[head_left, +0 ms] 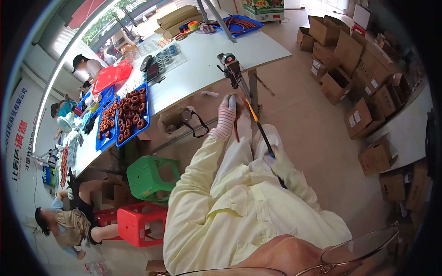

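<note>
While the right hand (275,159) is clenched around the dark handle of a long, slender tool (262,131), the left hand (225,115), in a striped glove, is raised beside a brown strip (237,128). Its fingers are drawn together near the strip's upper part, but I cannot tell whether they grip it. The strip hangs just right of that glove, in front of the person's pale trousers. The tool slants up and to the left from the right hand, with an orange-yellow section toward its upper end, near the left hand. Just beyond, a dark clamp-like fixture (231,71) stands at the near edge of the white tabletop (198,71).

Farther left on the tabletop, 2 blue trays (148,110) lie side by side, filled with reddish-brown rings (138,99); the left tray's rings are smaller. Near them are a red tray (113,75) and a dark handheld device (152,72). Toward the far end, another blue tray (253,27) carries brown strips, and a yellow roll (193,25) lies left of it.

A green stool (146,177) and a red stool (138,223) stand left of the person, near a seated co-worker (71,225). Open cardboard boxes (338,85) are piled on the right.
</note>
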Tool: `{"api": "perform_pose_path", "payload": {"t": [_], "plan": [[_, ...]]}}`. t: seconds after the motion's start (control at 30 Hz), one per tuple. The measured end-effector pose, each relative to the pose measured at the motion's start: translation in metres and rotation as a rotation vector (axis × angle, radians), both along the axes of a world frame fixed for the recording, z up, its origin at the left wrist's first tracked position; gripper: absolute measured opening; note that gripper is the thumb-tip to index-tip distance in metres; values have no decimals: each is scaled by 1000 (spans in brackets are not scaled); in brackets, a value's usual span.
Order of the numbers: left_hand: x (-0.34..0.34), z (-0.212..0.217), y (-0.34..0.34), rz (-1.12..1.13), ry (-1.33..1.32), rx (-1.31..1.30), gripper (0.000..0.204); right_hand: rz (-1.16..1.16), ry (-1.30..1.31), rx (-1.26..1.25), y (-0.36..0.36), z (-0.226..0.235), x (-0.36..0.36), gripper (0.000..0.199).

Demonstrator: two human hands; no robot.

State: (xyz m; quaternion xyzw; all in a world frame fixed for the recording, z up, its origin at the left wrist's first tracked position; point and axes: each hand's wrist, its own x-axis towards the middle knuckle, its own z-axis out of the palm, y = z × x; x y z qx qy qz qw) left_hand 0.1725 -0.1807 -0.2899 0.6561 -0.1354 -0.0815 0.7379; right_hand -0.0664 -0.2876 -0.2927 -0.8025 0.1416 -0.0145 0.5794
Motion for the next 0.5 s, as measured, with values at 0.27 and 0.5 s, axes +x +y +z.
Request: {"api": "perform_pose_path", "payload": {"t": [0.27, 0.5], "plan": [[-10, 42, -3, -177, -1333, 825, 53, -59, -32, 16, 4, 14, -56, 19], [-15, 37, 32, 118, -503, -235, 27, -197, -426, -132, -25, 14, 104, 27]]}}
